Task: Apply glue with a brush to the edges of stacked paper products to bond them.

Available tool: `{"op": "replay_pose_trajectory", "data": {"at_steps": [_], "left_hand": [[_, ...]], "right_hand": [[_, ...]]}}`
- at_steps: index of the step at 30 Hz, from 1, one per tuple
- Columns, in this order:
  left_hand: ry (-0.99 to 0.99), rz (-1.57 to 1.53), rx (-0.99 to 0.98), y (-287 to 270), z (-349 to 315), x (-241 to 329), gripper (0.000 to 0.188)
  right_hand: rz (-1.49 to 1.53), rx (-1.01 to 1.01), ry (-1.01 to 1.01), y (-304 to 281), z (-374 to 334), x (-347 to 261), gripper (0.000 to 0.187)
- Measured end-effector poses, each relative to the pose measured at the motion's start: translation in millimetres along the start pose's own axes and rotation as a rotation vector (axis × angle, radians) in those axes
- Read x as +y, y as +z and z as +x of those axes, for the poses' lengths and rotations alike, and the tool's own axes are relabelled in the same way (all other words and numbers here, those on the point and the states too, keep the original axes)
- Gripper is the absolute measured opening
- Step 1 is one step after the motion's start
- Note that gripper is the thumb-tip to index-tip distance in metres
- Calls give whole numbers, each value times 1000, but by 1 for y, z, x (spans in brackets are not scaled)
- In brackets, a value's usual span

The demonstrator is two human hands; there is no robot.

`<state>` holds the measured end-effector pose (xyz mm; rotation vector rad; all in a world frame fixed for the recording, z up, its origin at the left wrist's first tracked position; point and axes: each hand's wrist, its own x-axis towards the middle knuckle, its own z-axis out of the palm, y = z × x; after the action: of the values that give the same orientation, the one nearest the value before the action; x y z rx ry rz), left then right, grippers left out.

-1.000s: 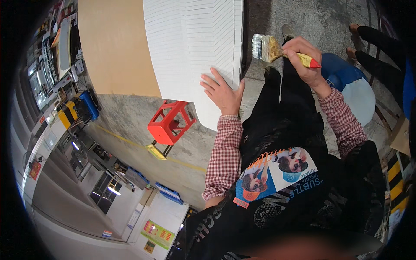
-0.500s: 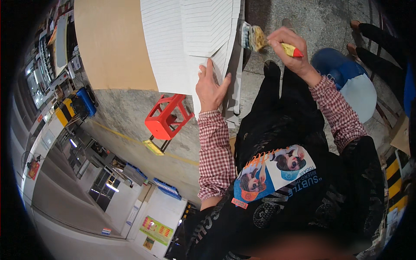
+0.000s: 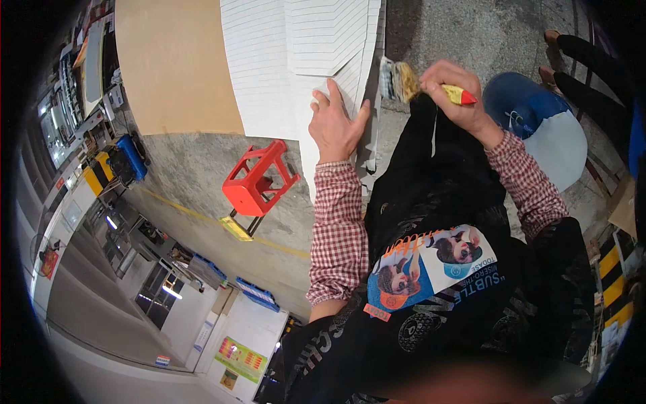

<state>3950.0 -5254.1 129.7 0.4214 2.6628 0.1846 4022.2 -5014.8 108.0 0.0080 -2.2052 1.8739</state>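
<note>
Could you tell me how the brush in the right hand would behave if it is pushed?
The brush is probably light: the right hand holds it unaided, by the handle. It seems unlikely to roll, since its head is broad. Its stained look hints at possible stickiness.

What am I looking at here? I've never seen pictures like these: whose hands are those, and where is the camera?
There is no robot here, just a person's two bare hands. All the pictures come from the left of two fisheye cameras worn on the head, looking down, so straight edges bend. The left hand rests spread on white lined sheets; a tan board shows to their left. The right hand holds a wide brush with a red-tipped yellow handle. A red stool is nearby.
</note>
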Motion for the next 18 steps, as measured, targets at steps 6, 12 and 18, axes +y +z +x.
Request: {"op": "replay_pose_trajectory", "data": {"at_steps": [6,12,18], "left_hand": [[-71,164,325,38,-8,3,93],[-348,131,228,80,-50,-22,115],[-160,20,143,63,-54,-46,106]], "right_hand": [[-14,77,36,-5,0,-20,12],[-63,56,28,-1,2,-13,10],[-63,57,-12,15,-4,4,8]]}}
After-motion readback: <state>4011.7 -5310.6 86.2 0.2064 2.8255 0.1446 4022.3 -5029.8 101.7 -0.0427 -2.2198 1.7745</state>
